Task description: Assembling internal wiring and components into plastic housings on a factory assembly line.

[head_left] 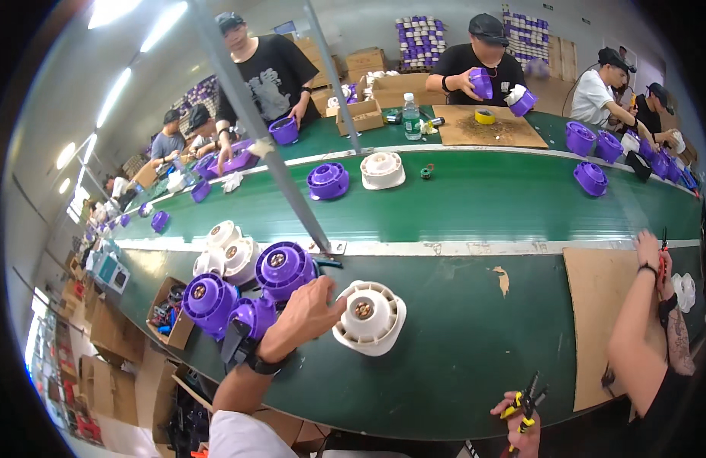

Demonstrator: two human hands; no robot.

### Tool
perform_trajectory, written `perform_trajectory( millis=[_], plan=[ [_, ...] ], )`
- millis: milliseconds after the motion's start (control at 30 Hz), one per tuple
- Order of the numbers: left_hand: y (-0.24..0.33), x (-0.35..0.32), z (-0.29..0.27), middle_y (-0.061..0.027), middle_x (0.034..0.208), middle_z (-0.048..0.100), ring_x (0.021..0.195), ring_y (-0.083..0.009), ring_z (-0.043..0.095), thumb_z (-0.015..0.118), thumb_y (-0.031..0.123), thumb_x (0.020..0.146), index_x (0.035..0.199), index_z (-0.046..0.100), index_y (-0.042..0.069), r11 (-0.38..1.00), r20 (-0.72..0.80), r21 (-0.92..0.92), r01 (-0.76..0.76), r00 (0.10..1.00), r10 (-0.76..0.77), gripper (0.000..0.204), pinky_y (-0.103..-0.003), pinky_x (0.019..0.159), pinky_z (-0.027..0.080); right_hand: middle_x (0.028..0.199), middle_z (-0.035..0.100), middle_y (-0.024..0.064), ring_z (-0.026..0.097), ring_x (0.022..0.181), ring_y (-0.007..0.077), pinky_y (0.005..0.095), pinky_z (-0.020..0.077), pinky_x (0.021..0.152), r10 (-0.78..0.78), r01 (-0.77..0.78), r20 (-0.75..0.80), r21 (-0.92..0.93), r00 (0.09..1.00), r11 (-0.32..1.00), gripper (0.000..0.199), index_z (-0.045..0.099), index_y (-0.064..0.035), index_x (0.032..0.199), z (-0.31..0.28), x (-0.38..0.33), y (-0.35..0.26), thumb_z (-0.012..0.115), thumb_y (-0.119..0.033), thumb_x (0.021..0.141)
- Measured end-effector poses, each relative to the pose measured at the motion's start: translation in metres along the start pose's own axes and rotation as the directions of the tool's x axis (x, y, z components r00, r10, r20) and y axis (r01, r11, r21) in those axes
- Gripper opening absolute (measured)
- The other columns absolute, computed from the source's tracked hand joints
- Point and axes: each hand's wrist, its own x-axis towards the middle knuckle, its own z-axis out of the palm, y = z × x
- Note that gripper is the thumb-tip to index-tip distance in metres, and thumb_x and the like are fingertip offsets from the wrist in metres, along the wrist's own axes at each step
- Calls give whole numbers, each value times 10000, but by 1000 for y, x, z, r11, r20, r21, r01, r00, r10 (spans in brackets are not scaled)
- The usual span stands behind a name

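My left hand (306, 311) reaches over the bench, its curled fingers at the left rim of a white plastic housing (372, 319). This housing has a ribbed round top on a squarish base, with copper-coloured pieces in its centre. Low in the view, my right hand (521, 429) grips yellow-and-black pliers (527, 404), whose jaws point up and away from the housing. Left of my left hand stand purple housings (286, 269) of similar shape, one partly hidden behind my wrist. Several white housings (238, 259) are grouped behind them.
A grey post (280, 172) rises from the bench edge beside the green conveyor (475, 210). At left sits a cardboard box (172, 314) of tools. On the right, a co-worker's arms (644, 305) extend over a cardboard sheet (597, 320). More people work across the belt.
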Motion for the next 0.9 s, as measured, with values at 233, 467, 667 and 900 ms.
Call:
perform_trajectory(
  millis=[233, 467, 667, 900],
  plan=[
    [-48, -9, 39, -102, 740, 661, 622, -203, 660, 501, 311, 905, 859, 612, -53, 894, 406, -200, 400, 865, -296, 384, -317, 569, 568, 1039, 533, 0, 499, 905, 107, 236, 424, 818, 92, -95, -28, -122, 995, 988, 586, 492, -1, 1327, 33, -7, 4, 752, -99, 811],
    [-42, -2, 43, -239, 721, 662, 640, -311, 696, 521, 245, 847, 825, 665, -87, 959, 177, -157, 236, 962, -208, 363, -410, 605, 550, 978, 512, 15, 495, 870, 141, 265, 421, 811, -22, -24, -122, -362, 992, 932, 464, 512, 28, 1183, 46, -5, 26, 672, -135, 779],
    [-30, -28, 77, -92, 897, 622, 736, -129, 604, 636, 190, 805, 1076, 572, -34, 671, 0, -723, 164, 971, -237, 357, -300, 564, 493, 1090, 547, 157, 547, 1033, 324, 424, 429, 938, -249, 148, -29, -736, 968, 660, 681, 500, 13, 1231, 72, -3, -3, 794, -224, 665],
    [7, -41, 86, -99, 1075, 608, 933, -159, 610, 631, 125, 800, 1255, 471, -58, 132, 272, -956, 261, 960, 70, 516, -261, 816, 490, 1042, 539, 142, 492, 1025, 324, 447, 373, 867, -230, 32, -43, -949, 972, 315, 665, 555, -88, 1226, 105, 39, -19, 736, -342, 640]
  ],
)
